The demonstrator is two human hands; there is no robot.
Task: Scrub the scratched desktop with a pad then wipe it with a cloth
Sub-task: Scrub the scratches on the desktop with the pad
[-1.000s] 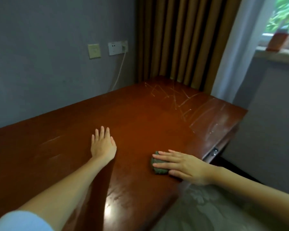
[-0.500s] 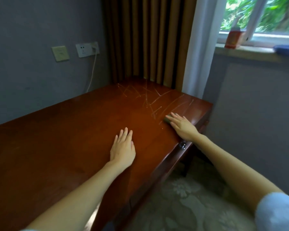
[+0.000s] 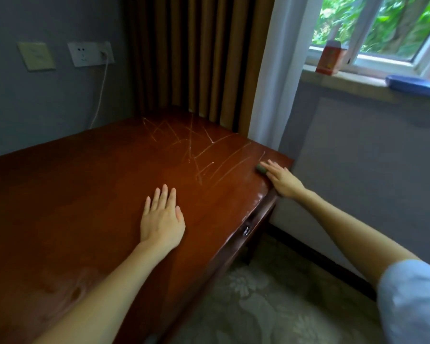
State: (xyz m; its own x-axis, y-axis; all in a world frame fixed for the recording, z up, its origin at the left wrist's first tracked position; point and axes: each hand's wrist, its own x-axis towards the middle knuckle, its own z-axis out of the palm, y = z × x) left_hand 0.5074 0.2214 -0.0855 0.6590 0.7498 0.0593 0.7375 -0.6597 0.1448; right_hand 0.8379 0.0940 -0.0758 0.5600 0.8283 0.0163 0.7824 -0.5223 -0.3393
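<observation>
Head view.
- Your left hand (image 3: 162,219): palm down on the table (image 3: 85,194), fingers straight and close together, near the front edge.
- Your right hand (image 3: 282,178): straight fingers pressing the green pad (image 3: 260,168) (mostly covered) at the far right corner, just right of the pale scratches (image 3: 201,155).

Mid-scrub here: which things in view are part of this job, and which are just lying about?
For the job: desktop; scratches; green pad under the right hand; left hand flat on the desktop. No cloth in view.
Lying about: red carton and blue tray on the windowsill; wall socket; curtain; rug.
</observation>
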